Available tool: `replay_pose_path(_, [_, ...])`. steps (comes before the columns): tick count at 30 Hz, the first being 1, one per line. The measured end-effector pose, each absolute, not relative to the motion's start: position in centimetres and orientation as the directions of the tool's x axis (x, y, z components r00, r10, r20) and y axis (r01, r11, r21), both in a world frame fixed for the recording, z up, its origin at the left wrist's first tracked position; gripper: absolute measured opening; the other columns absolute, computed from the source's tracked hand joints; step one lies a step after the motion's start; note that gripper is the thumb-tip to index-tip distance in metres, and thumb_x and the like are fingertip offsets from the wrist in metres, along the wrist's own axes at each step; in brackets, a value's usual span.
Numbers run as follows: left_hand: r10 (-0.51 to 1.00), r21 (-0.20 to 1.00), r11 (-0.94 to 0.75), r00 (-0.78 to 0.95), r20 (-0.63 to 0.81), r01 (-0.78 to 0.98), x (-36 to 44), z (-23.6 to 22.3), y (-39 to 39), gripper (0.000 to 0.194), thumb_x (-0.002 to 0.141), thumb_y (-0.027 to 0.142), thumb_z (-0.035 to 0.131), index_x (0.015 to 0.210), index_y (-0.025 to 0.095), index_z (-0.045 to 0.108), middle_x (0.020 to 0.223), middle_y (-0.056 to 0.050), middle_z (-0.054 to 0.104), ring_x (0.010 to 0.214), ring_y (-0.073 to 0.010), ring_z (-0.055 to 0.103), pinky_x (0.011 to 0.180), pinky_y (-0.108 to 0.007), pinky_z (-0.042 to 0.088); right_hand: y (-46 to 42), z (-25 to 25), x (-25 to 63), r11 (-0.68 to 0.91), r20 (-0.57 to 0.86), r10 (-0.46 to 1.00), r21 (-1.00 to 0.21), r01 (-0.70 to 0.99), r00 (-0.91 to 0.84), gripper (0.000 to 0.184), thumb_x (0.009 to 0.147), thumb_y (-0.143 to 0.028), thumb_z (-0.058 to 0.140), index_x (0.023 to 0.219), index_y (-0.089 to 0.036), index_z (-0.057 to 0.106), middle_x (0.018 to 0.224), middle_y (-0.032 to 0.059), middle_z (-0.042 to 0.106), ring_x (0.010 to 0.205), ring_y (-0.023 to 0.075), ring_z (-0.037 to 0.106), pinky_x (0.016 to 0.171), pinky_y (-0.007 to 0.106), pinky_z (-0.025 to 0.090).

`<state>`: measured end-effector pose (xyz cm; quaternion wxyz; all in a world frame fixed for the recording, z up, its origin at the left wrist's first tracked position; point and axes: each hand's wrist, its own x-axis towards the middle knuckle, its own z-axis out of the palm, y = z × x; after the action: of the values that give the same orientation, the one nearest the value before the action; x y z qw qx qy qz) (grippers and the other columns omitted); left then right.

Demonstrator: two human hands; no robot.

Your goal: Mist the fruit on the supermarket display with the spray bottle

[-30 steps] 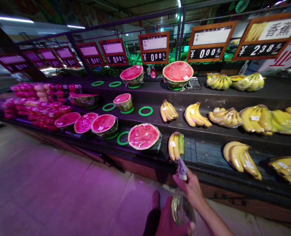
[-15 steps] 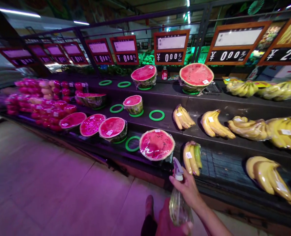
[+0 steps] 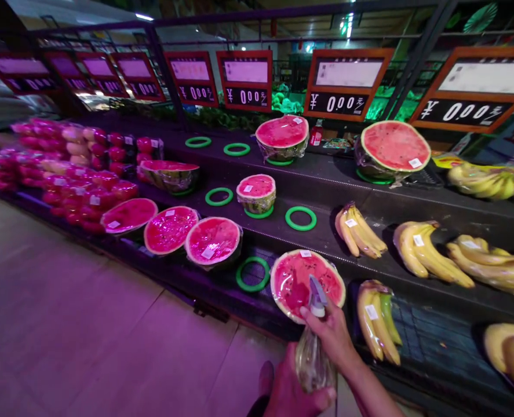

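My right hand grips the neck of a clear spray bottle, fingers by its pale trigger head. My left hand cups the bottle's base from below. The nozzle points toward a plastic-wrapped halved watermelon on the lowest tier of the black display stand, just in front of my hands. A small bunch of bananas, one of them green, lies right of that melon.
More wrapped watermelon halves and green ring stands fill the tiers to the left, with wrapped red fruit beyond. Banana bunches lie to the right. Price signs hang above. Tiled floor spreads to the left.
The view has shifted left and closer to the stand. My hands have carried the spray bottle up toward the front watermelon half, which now sits right behind the nozzle.
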<state>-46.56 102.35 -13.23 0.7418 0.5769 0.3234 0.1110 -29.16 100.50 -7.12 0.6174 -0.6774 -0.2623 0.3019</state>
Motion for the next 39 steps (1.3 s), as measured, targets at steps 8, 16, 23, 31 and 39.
replay_pose_path(8, [0.323,0.953,0.301,0.943,-0.075,-0.027,-40.9,-8.0,108.2,0.092,0.070,0.053,0.096,0.149,0.024,0.059,0.142,-0.013,0.078,0.127,-0.0372,0.075,0.114,-0.052,0.062,102.1,-3.3,-25.8,-0.082,-0.128,0.556,-0.992,-0.099,0.821,0.060,0.086,-0.066,0.092,0.126,-0.023,0.079,0.124,0.0113,0.086,0.115,0.0348,0.080,0.107,0.047,0.061])
replay_pose_path(16, [0.297,0.982,0.017,0.937,-0.184,0.187,-33.0,-1.0,109.0,0.069,0.061,0.035,0.097,0.120,0.021,0.065,0.117,-0.008,0.082,0.106,-0.0346,0.075,0.096,-0.052,0.060,99.1,0.1,-17.5,-0.195,-0.011,0.314,-0.979,0.053,0.949,0.054,0.080,-0.068,0.096,0.101,-0.019,0.083,0.082,0.0019,0.077,0.077,0.0226,0.067,0.077,0.036,0.054])
replay_pose_path(23, [0.339,0.985,0.008,0.926,-0.165,0.172,-28.4,0.1,106.8,0.105,0.045,0.044,0.111,0.133,0.020,0.059,0.134,-0.014,0.074,0.122,-0.0395,0.070,0.111,-0.061,0.054,97.8,1.8,-12.6,-0.014,0.024,0.332,-0.999,0.030,0.943,0.051,0.079,-0.063,0.098,0.106,-0.022,0.084,0.105,0.0069,0.085,0.096,0.0277,0.075,0.091,0.039,0.057])
replay_pose_path(31, [0.434,0.965,0.036,0.865,-0.250,0.261,-27.7,-2.3,107.2,0.089,0.050,0.030,0.104,0.127,0.023,0.061,0.126,-0.011,0.080,0.112,-0.0383,0.075,0.106,-0.059,0.060,100.2,-0.6,-10.7,-0.093,-0.052,0.450,-0.996,-0.011,0.892,0.058,0.077,-0.069,0.094,0.102,-0.018,0.084,0.086,0.0042,0.079,0.083,0.0255,0.070,0.083,0.038,0.055])
replay_pose_path(39, [0.399,0.959,0.279,0.915,-0.059,-0.059,-28.7,-5.0,110.5,0.099,0.061,0.023,0.097,0.150,0.027,0.053,0.162,-0.018,0.068,0.153,-0.0496,0.062,0.135,-0.075,0.043,105.3,0.0,-12.0,-0.117,0.061,0.565,-0.981,0.153,0.823,0.050,0.086,-0.069,0.086,0.101,-0.022,0.081,0.092,0.0033,0.079,0.089,0.0251,0.070,0.089,0.038,0.054])
